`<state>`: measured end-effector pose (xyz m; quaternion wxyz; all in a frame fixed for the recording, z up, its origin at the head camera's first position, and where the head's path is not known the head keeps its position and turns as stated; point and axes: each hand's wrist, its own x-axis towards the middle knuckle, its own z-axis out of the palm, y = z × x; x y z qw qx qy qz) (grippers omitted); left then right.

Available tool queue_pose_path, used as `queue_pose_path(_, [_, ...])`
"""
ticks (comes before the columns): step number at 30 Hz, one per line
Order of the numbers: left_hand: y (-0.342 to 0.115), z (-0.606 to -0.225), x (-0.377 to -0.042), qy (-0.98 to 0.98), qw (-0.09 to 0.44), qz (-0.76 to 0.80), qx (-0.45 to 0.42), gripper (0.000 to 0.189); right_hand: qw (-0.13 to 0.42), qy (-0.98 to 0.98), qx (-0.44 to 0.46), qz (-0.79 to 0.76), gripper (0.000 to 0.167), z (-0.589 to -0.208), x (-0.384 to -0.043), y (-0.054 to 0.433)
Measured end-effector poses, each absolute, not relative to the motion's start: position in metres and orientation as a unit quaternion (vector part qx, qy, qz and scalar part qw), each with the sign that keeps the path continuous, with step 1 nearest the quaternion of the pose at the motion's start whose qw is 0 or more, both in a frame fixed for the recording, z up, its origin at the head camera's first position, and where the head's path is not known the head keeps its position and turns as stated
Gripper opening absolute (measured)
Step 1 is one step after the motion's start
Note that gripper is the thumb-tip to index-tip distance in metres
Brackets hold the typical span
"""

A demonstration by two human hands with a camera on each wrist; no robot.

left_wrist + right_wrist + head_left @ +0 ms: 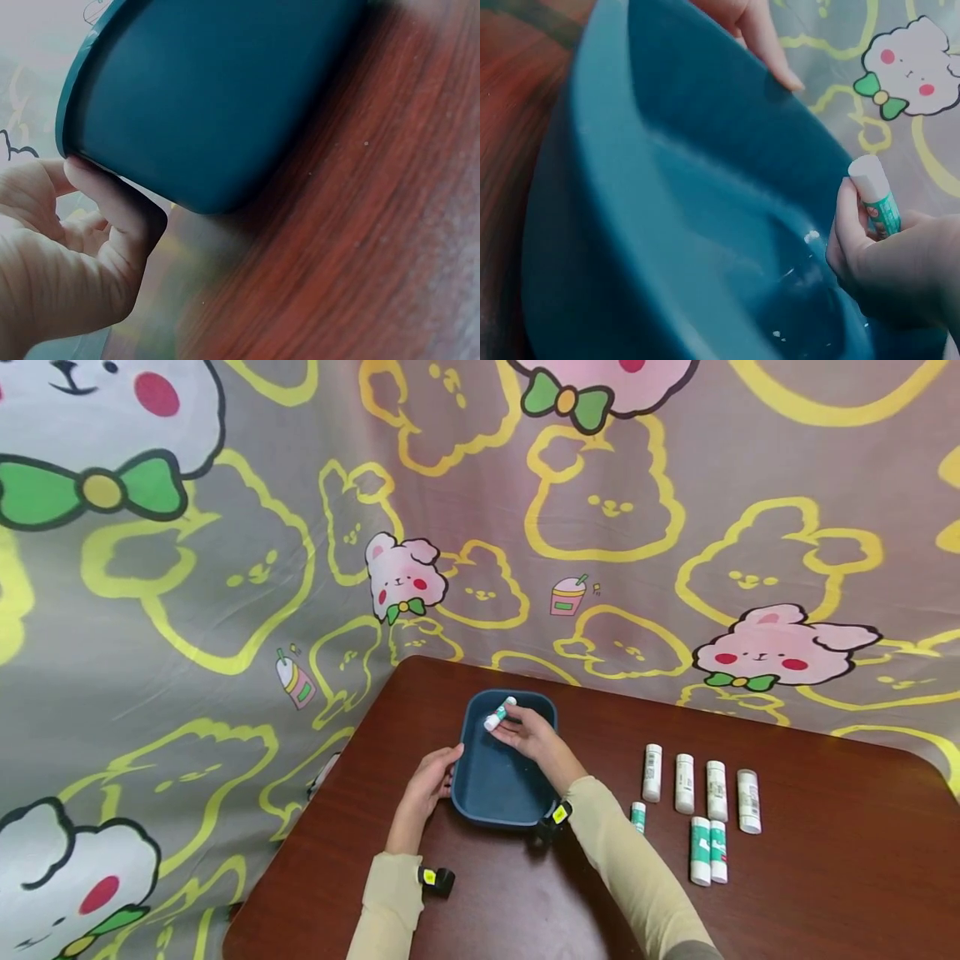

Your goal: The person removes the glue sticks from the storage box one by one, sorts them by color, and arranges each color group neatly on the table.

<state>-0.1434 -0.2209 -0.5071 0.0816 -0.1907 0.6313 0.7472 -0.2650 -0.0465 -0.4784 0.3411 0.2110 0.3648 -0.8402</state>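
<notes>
A dark blue plastic bin (495,785) stands on the table, its inside facing up. My left hand (429,777) grips the bin's left side, thumb at the rim; the left wrist view shows this hand (82,255) against the outer wall (210,105). Over the far part of the bin, my right hand (534,737) holds a white and green glue stick (499,714) between thumb and fingers. In the right wrist view the glue stick (871,180) tilts above the rim, its white end up. Small white specks lie on the bin floor.
To the right, several white glue sticks (684,783) lie in a row on the brown table (840,843). Nearer are two green-labelled ones (701,852) side by side and another (637,817) partly behind the right sleeve. A patterned curtain (480,510) hangs behind and left.
</notes>
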Motion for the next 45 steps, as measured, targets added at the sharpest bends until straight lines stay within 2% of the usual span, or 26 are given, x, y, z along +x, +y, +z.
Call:
queue_pose_path(16, [-0.221,-0.508,-0.144,0.617,0.076,0.758,-0.198,0.037,0.397,0.408,0.114,-0.814,0.011,-0.448,-0.247,-0.009])
queue_pose_path(30, [-0.22,-0.506,-0.143,0.625,0.083,0.751,-0.199,0.033,0.422,0.415,0.016,-0.806,0.018,-0.438,-0.234,0.027])
queue_pose_path(36, [-0.22,-0.507,-0.143,0.626,0.085,0.749,-0.198,0.032,0.395,0.472,-0.023,-0.788,0.026,-0.434,-0.229,0.046])
queue_pose_path(45, [-0.22,-0.508,-0.142,0.622,0.082,0.753,-0.197,0.031,0.346,0.524,-0.038,-0.777,0.018,-0.426,-0.226,0.076])
